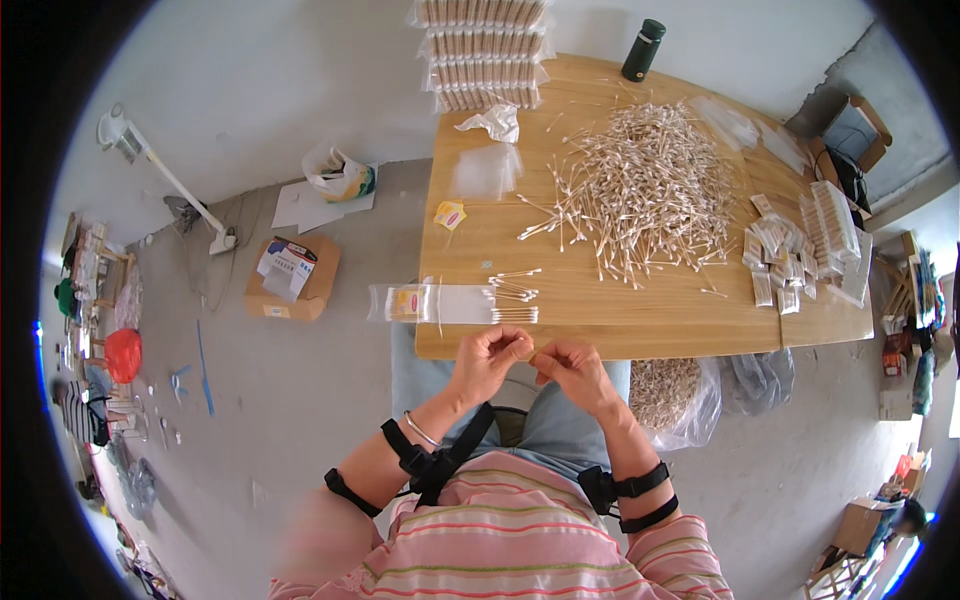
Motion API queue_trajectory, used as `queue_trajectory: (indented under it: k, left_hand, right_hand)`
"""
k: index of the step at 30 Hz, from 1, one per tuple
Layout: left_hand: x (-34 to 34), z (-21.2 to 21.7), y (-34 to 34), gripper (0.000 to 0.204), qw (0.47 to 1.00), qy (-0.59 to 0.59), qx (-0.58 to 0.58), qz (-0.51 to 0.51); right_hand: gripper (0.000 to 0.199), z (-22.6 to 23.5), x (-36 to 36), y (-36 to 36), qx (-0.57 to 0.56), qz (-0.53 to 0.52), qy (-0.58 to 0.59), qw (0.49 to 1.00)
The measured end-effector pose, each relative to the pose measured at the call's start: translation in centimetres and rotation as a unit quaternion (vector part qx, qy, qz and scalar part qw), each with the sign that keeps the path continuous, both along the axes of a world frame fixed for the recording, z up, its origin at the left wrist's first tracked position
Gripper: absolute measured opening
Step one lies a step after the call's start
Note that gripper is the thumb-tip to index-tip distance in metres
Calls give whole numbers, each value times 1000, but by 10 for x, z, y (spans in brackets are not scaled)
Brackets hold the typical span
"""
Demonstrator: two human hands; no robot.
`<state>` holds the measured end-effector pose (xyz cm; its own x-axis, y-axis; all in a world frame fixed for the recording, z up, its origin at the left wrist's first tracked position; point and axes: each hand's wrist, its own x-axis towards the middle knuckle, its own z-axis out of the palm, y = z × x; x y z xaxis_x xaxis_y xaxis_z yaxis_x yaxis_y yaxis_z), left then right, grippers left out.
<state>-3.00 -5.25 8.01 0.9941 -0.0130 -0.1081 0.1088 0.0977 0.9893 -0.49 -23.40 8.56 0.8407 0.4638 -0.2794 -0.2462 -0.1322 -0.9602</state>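
My left hand (489, 360) and my right hand (572, 366) meet just below the near edge of the wooden table (480, 335), pinching between them a small bundle of cotton swabs (533, 356). A clear plastic sleeve bag (430, 303) lies flat on the near left corner of the table, overhanging its edge. A few lined-up swabs (514, 314) rest beside it. A large loose heap of cotton swabs (645, 190) covers the table's middle.
Filled small swab packets (785, 258) pile up at the table's right side. Stacked swab packs (484, 50) and a dark flask (643, 49) stand at the far edge. A bag of swabs (672, 395) hangs under the table. A cardboard box (294, 278) sits on the floor at left.
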Motion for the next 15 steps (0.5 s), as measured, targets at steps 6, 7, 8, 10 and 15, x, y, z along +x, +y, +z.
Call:
queue_trajectory:
  k: [6,7,8,10,15]
  left_hand:
    - [-8,-24,17,17,993,30,110,-15]
    - [-9,-27,19,17,984,37,172,-18]
    - [-9,-30,20,17,984,40,171,-15]
    - [-7,-28,22,19,971,80,217,62]
    - [13,-62,33,31,964,-75,163,198]
  right_hand:
    - [9,-16,14,14,-97,33,-46,994]
    - [7,-18,21,17,-174,24,-129,976]
    - [7,-22,29,21,-174,28,-127,976]
    - [3,-31,45,30,-276,-8,-409,870]
    - [18,-43,68,50,-321,-12,-447,835]
